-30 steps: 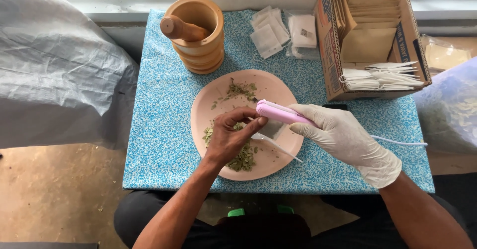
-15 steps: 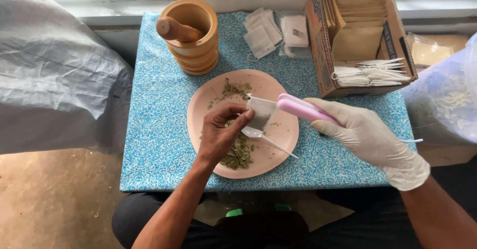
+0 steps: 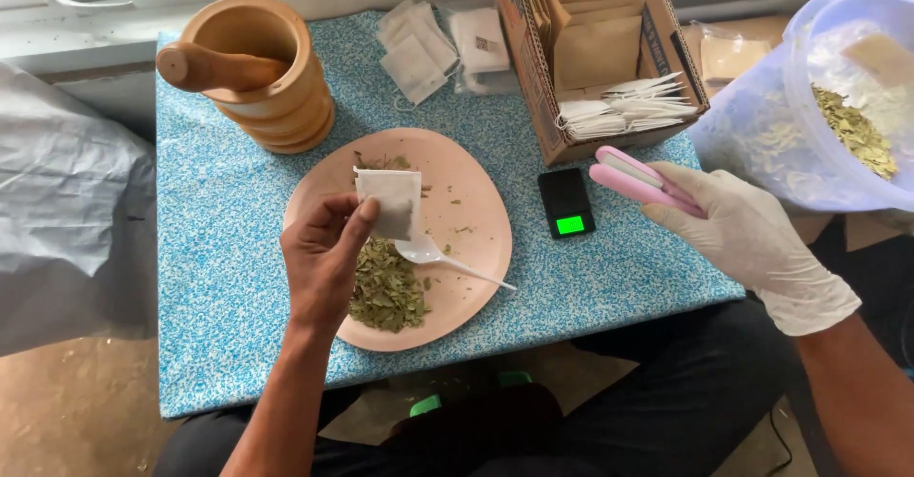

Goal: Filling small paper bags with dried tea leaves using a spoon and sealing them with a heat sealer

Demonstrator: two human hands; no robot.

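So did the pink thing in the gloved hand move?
Yes. The pink sealer in the right hand was over the pink plate before; now it has moved off to the right, beside the small black scale.

The bare left hand (image 3: 322, 260) pinches a white tea bag (image 3: 388, 202), faintly grey where its filling shows through. Under that hand lies a pale pink plate (image 3: 476, 212) with olive-green dried leaves (image 3: 385, 291) and a white plastic spoon (image 3: 447, 260). The right hand (image 3: 747, 239), in a white glove, grips a pink sealer (image 3: 636, 178). Just left of it sits a black scale (image 3: 564, 201) with a bright green screen. The tablecloth (image 3: 219, 229) is blue, speckled white.
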